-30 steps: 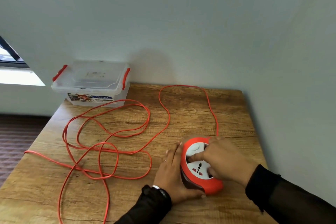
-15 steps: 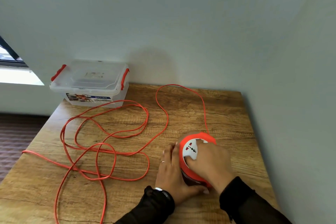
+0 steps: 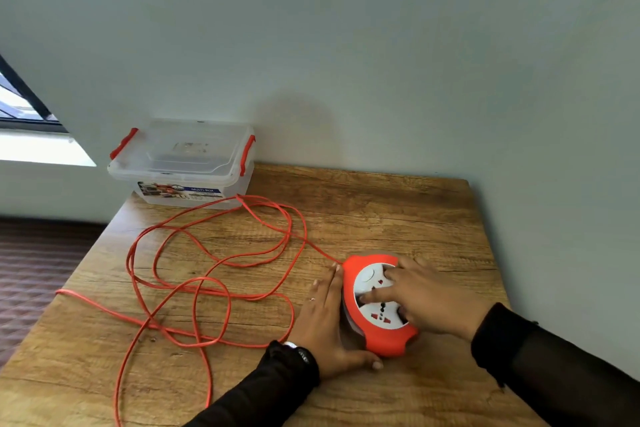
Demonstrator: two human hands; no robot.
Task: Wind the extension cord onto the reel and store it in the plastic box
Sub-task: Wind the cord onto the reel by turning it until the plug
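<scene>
Head view: to wind well, the left hand (image 3: 322, 315), fingers straight, should brace the reel (image 3: 379, 305) at the worktop's (image 3: 381, 211) 4 o'clock while the right hand (image 3: 426, 302), fingers spread on its white socket face, turns steadily. Orange extension cord (image 3: 194, 288) sprawls in loose crossing loops toward 9 o'clock; the lidded plastic box (image 3: 187, 163) sits at 11 o'clock

A wooden table (image 3: 381, 204) carries plastic box (image 3: 187, 163), reel (image 3: 377, 305), looped cord (image 3: 207, 253).
</scene>
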